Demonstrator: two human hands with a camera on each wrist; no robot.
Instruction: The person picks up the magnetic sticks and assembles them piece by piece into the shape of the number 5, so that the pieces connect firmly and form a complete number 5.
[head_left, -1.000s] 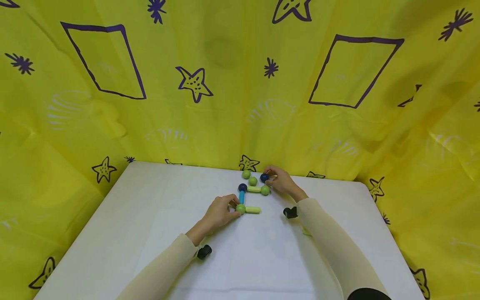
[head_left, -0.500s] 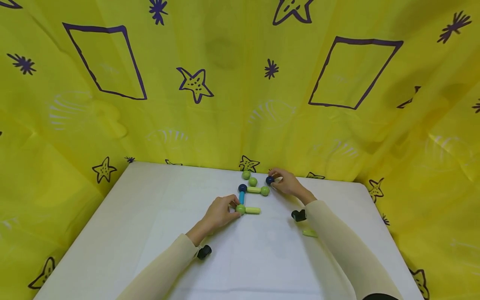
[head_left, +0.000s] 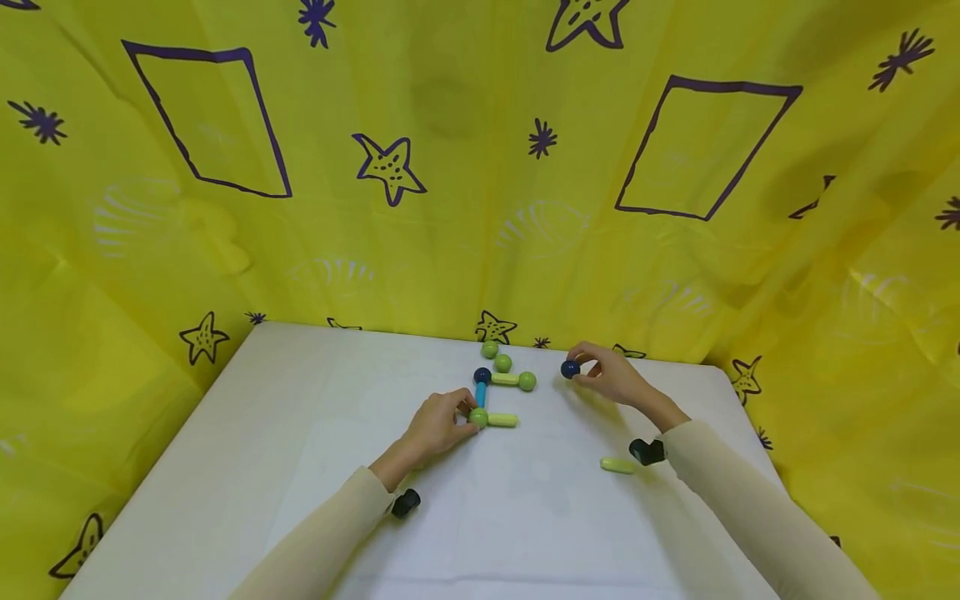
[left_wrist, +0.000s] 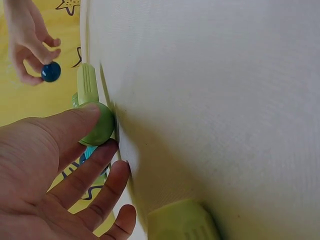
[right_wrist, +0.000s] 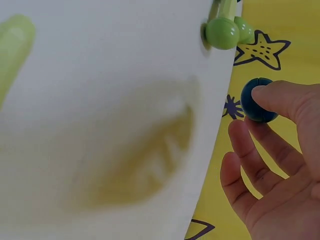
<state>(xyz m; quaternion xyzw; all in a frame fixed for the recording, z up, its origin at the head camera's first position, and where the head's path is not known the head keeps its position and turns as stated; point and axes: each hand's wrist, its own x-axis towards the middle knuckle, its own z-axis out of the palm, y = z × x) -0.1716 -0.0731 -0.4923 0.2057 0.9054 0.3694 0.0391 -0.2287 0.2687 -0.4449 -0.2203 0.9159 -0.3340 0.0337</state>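
My left hand (head_left: 435,423) pinches a glossy green ball (head_left: 478,418) between thumb and fingers. A pale green rod (head_left: 502,421) sticks out from that ball to the right, and a blue rod (head_left: 481,395) runs from it to a dark blue ball (head_left: 482,376). From the dark blue ball another pale green rod (head_left: 505,379) leads to a second green ball (head_left: 527,381). Farther right, my right hand (head_left: 613,377) holds a loose dark blue ball (right_wrist: 259,100) between thumb and fingertips, raised off the table in the right wrist view.
Two green balls (head_left: 490,349) lie near the far edge of the white table (head_left: 337,533). A single pale green rod (head_left: 617,466) lies below the right wrist. Another rod (left_wrist: 182,222) shows close to the left wrist camera. A yellow patterned curtain (head_left: 450,233) hangs behind and at both sides.
My right hand has drawn the dark blue ball to the right, away from the green balls, and its sleeve now uncovers the lone rod. The left hand stays at the joined pieces.
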